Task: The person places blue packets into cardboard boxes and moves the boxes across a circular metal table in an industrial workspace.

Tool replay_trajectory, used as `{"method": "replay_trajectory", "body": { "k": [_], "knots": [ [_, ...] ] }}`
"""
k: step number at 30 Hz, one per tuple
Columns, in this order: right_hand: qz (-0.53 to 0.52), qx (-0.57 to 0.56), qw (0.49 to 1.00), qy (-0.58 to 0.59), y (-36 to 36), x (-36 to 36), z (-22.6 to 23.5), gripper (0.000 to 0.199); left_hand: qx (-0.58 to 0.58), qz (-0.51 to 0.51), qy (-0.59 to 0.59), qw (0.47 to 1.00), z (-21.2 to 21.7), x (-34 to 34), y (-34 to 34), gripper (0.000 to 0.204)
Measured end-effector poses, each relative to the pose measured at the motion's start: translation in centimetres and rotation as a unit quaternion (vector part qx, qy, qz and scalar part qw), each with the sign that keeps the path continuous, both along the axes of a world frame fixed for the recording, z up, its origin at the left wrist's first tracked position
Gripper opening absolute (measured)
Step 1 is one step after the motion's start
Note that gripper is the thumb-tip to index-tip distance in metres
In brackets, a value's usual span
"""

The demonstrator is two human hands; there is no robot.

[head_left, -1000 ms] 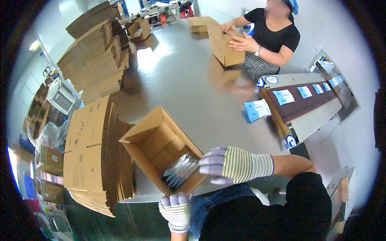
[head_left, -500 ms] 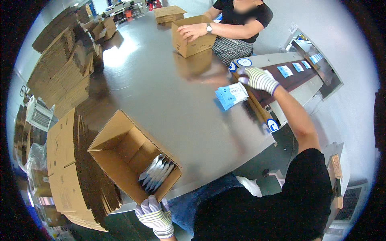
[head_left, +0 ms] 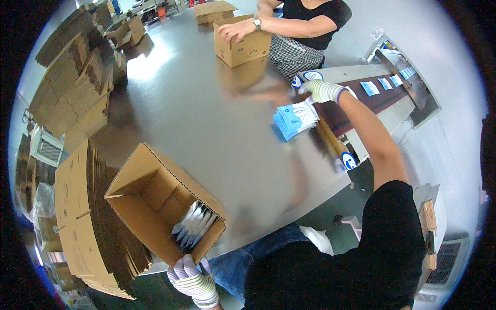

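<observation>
A: While the view bends hard at the rim, what sits at nine o'clock?

B: A leaning stack of flattened brown corrugated cartons (head_left: 85,227). Just right of it, at about seven o'clock, an open brown corrugated cardboard box (head_left: 155,204) is tipped toward the person, with a row of slim silvery-white packets (head_left: 194,225) standing on edge in its near corner.

A: And the left hand?

B: The left hand (head_left: 194,279), in a striped knit glove, is at six o'clock, fingers curled closed over the box's lower corner, steadying it.

A: Further right?

B: The shiny grey metal table (head_left: 206,119) fills the middle. At twelve o'clock another person's hand (head_left: 235,28) rests on a closed small brown box (head_left: 243,46).

A: The right hand?

B: The right hand (head_left: 323,90), gloved alike, is stretched to one o'clock, pinched shut on a fanned bundle of flat blue-and-white packets (head_left: 294,118) hanging below it over the table's edge. The bundle is blurred, so I can't count them. Beyond it, a dark conveyor belt (head_left: 372,101) carries more.

A: How would they handle?

B: Light, thin and floppy, probably slick-filmed; they'd likely slide apart. Best pinched across the whole stack near one short edge.
</observation>
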State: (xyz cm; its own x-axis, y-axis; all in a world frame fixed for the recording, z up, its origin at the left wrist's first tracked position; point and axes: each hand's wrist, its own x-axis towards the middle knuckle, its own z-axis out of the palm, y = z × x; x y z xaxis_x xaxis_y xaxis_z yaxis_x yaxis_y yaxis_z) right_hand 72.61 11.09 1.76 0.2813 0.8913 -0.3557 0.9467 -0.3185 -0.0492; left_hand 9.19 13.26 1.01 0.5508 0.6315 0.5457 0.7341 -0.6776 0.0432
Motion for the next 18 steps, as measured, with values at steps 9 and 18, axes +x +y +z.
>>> {"method": "replay_trajectory", "body": {
  "k": [9, 18],
  "knots": [
    [-0.027, -0.349, 0.935, 0.047, 4.8, -6.2, -6.2, 0.052, 0.007, 0.023, -0.003, 1.0, 0.0, 0.0, -0.2, 0.03],
    [0.137, -0.054, 0.988, -0.047, -4.1, -25.1, -5.4, 0.08, -0.006, -0.01, -0.02, 1.0, -0.8, -0.2, 0.0, 0.031]
  ]
}}
